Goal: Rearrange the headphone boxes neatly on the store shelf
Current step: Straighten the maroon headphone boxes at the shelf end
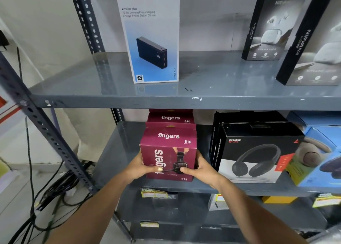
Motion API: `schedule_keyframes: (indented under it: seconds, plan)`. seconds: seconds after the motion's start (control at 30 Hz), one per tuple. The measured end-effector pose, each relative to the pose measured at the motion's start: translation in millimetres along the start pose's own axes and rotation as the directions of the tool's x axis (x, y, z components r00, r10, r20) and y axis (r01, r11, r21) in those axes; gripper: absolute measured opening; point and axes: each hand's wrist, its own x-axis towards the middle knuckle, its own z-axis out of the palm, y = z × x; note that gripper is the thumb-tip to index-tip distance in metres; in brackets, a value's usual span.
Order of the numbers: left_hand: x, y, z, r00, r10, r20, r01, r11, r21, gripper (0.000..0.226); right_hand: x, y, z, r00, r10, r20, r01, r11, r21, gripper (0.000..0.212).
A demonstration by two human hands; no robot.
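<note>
A maroon "fingers S10" headphone box (168, 147) stands at the front of the middle shelf (114, 151). My left hand (142, 167) grips its left side and my right hand (197, 168) grips its right side, both thumbs pressed on the front face. A second maroon fingers box (170, 117) stands directly behind it. To the right sits a black Rockerz headphone box (258, 151) with another black box (245, 116) behind it. Blue headphone boxes (317, 159) lie at the far right, partly cut off.
The upper shelf (92, 88) carries a white stuffcool power bank box (151, 33) and two black Nirvana earbud boxes (271, 27) (311, 46). A slotted grey upright (46, 127) stands to the left, with black cables (51, 192) on the floor. Price-tagged boxes (156, 194) fill the lower shelf.
</note>
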Motion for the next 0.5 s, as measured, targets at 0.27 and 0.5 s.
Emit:
schedule_keyframes:
  seconds: [0.27,0.5]
  plan:
    - [-29.6,-7.3,8.1,0.999,0.033,-0.019,-0.034,0.996,-0.087,0.143,-33.9,9.4,-7.4,1.0,0.007,-0.013,-0.006,1.0,0.019,0.157]
    - [-52.0,7.2,5.1,0.998,-0.004,-0.065,-0.001,0.997,-0.078,0.157,-34.0,-18.1,-22.6,1.0,0.012,0.025,-0.009,0.993,-0.115,0.142]
